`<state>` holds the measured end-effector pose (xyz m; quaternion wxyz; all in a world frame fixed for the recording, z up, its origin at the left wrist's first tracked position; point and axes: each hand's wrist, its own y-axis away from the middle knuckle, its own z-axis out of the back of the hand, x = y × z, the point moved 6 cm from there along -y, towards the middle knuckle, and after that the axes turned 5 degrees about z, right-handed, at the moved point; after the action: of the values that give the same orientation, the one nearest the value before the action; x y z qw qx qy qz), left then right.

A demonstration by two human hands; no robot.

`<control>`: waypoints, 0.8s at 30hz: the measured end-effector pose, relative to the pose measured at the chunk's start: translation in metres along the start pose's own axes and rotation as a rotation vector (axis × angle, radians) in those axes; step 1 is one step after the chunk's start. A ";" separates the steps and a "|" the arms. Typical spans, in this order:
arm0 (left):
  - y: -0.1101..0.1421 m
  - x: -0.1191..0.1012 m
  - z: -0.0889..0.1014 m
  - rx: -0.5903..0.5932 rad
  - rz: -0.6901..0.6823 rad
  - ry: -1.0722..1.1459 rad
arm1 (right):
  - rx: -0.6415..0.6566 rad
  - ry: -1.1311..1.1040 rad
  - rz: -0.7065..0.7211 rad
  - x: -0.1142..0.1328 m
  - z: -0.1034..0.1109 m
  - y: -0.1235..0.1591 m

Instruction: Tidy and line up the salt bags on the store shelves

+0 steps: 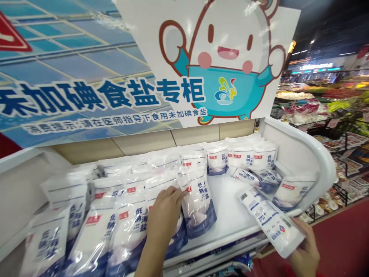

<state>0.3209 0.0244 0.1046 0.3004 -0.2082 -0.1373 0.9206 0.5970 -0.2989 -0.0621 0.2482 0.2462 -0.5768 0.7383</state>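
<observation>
My right hand [305, 250] grips one end of a white salt bag [272, 221], its printed back with barcodes turned up. That bag is tilted over the front right edge of the shelf. My left hand [165, 211] is closed, with curled fingers at the left edge of an upright salt bag [197, 204] in the front row. Part of another bag is hidden behind the left hand and forearm. More white and blue salt bags [128, 231] stand in rows on the left, leaning against each other.
The white shelf [223, 200] has a raised, curved right side wall [302, 154]. Two bags lie flat near a back group of bags [239, 156]; another bag [294, 190] leans at the right. A large sign [115, 77] rises behind. Produce racks [334, 123] stand beyond.
</observation>
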 end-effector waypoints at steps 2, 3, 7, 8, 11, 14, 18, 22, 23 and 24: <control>-0.002 -0.004 -0.001 0.013 0.007 0.060 | 0.025 -0.026 0.072 0.018 -0.007 -0.009; -0.002 -0.005 0.001 0.011 0.004 0.119 | 0.046 -0.045 0.141 0.030 -0.010 -0.013; 0.002 -0.008 0.012 -0.030 0.009 0.338 | 0.134 -0.182 0.424 0.077 -0.021 -0.029; 0.002 -0.008 0.012 -0.019 0.020 0.363 | 0.175 -0.234 0.486 0.089 -0.025 -0.033; 0.003 -0.009 0.010 0.031 0.055 0.399 | 0.295 -0.360 0.643 0.126 -0.038 -0.049; 0.008 -0.010 0.008 0.049 0.072 0.434 | 0.167 -0.438 0.554 0.156 -0.046 -0.077; 0.014 -0.010 0.009 0.063 0.073 0.497 | 0.081 -0.593 0.112 0.184 -0.081 -0.103; 0.015 -0.007 0.010 0.075 0.068 0.538 | 0.230 -0.830 -0.122 0.207 -0.146 -0.101; 0.015 -0.006 0.010 0.085 0.065 0.550 | 0.291 -0.866 -0.156 0.209 -0.162 -0.097; 0.015 -0.004 0.009 0.093 0.063 0.556 | 0.375 -0.889 -0.191 0.210 -0.177 -0.092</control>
<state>0.3117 0.0088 0.1082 0.3069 -0.4430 -0.0007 0.8423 0.4840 -0.0897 0.1038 -0.0043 0.6297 -0.4590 0.6268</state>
